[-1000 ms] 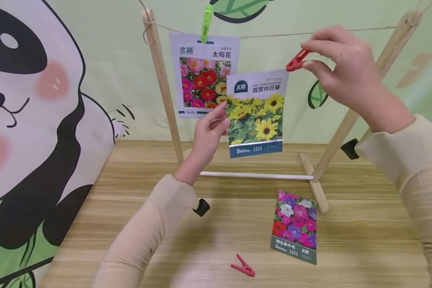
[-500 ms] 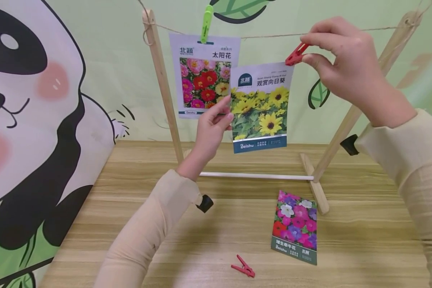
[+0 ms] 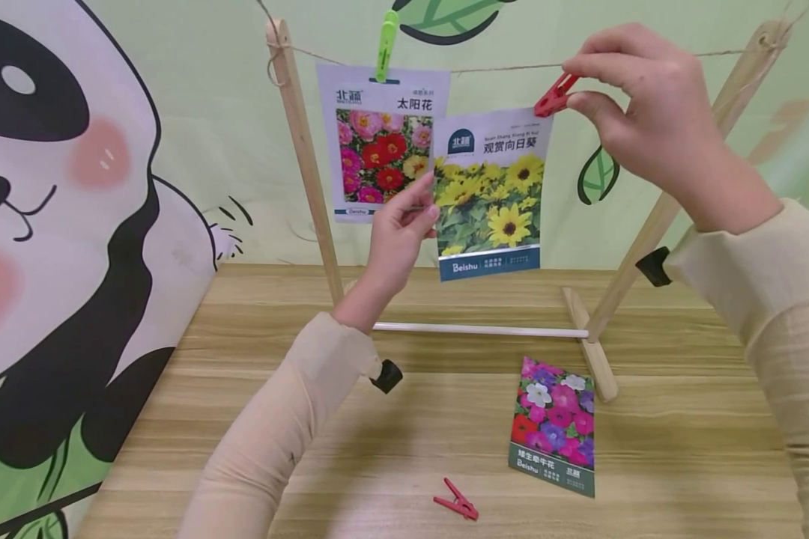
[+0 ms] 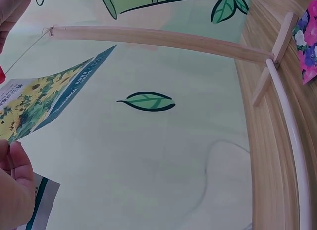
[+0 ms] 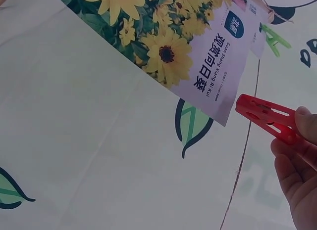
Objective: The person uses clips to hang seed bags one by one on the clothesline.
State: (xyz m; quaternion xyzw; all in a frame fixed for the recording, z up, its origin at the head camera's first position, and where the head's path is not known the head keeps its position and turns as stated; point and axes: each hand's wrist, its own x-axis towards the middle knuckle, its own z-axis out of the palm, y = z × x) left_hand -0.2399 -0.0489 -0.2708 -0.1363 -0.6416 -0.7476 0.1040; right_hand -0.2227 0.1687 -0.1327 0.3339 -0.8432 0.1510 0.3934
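My left hand (image 3: 399, 238) pinches the left edge of a seed packet with yellow sunflowers (image 3: 491, 202), upright in front of the string (image 3: 505, 68). My right hand (image 3: 654, 112) squeezes a red clothespin (image 3: 556, 96) between thumb and fingers, near the packet's top right corner. In the right wrist view a small gap shows between the clothespin (image 5: 265, 117) and that corner of the packet (image 5: 215, 89). Farther left, a green clothespin (image 3: 386, 46) holds another flower seed packet (image 3: 371, 153) on the string. The sunflower packet and left fingertips cover part of it.
A wooden stand (image 3: 303, 157) carries the string between two posts, with a white rod (image 3: 479, 329) low between them. On the table (image 3: 276, 449) lie a petunia-like seed packet (image 3: 553, 419) and a second red clothespin (image 3: 458, 503). A panda mural (image 3: 108, 75) covers the left wall.
The sunflower packet and my left hand have moved up and slightly right, closer to the string. The right hand with the red clothespin has risen a little.
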